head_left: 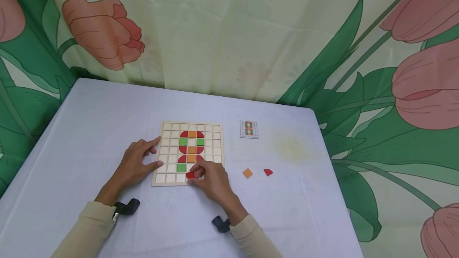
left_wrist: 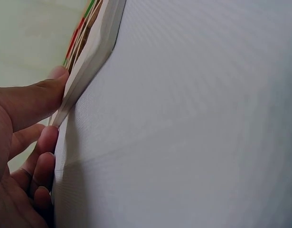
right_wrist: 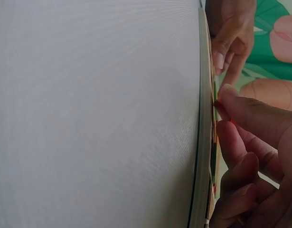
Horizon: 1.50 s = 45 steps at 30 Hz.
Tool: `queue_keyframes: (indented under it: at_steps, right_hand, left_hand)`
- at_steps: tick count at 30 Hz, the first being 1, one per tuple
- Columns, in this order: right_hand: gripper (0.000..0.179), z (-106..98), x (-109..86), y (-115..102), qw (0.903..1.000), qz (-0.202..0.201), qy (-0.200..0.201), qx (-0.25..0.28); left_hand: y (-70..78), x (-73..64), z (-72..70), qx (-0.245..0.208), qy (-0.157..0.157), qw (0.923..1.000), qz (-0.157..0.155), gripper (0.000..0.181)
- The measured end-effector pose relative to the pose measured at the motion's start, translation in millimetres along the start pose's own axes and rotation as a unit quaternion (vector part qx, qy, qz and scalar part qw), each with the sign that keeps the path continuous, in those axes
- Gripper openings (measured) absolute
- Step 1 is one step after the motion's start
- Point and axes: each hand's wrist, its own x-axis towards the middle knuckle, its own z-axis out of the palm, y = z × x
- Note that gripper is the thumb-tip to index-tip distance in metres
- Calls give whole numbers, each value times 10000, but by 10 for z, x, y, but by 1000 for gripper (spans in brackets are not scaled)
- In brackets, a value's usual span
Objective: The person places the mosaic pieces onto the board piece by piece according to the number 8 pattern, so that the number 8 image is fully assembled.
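Observation:
A wooden grid board (head_left: 165,146) lies on the table, with red, orange and green pieces set in its middle columns. My left hand (head_left: 135,163) rests at the board's left edge, index fingertip and thumb tip touching the rim a little apart. In the left wrist view the thumb of the left hand (left_wrist: 29,102) lies against the board's side (left_wrist: 89,66). Over the lower middle of the grid, my right hand (head_left: 214,180) pinches a small red piece (head_left: 190,174) between thumb and fingers. Part of the lower right of the pattern is hidden behind this hand.
Right of the board lie a loose orange square (head_left: 248,173) and a red quarter-round piece (head_left: 268,172). Farther back is a small pattern card (head_left: 249,129). White cloth covers the table (head_left: 294,210), and a flower-printed curtain (head_left: 215,43) hangs behind it.

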Motion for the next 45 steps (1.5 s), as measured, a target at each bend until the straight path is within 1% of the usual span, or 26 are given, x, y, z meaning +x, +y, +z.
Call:
queue_keyframes:
  at_steps: [8,20,27,37,42,45]
  right_hand:
    - [24,27,10,-25,10000,-8,-38,32]
    - [25,118,52,-129,9997,-34,-28,-246]
    - [27,147,60,-178,9987,-211,-90,-453]
    - [17,130,38,-159,10000,-28,-27,-58]
    - [16,146,66,-172,9999,47,-88,-94]
    - [16,139,66,-167,9999,23,-70,-103]
  left_hand:
    - [-7,5,4,16,19,10000,-31,87]
    - [-25,7,22,72,42,10000,4,87]
    - [-13,9,14,13,-29,10000,-46,88]
    - [-17,11,9,18,-68,9999,-112,89]
    - [-23,7,12,37,-22,10000,-67,88]
    - [-17,7,10,21,-17,10000,-69,88]
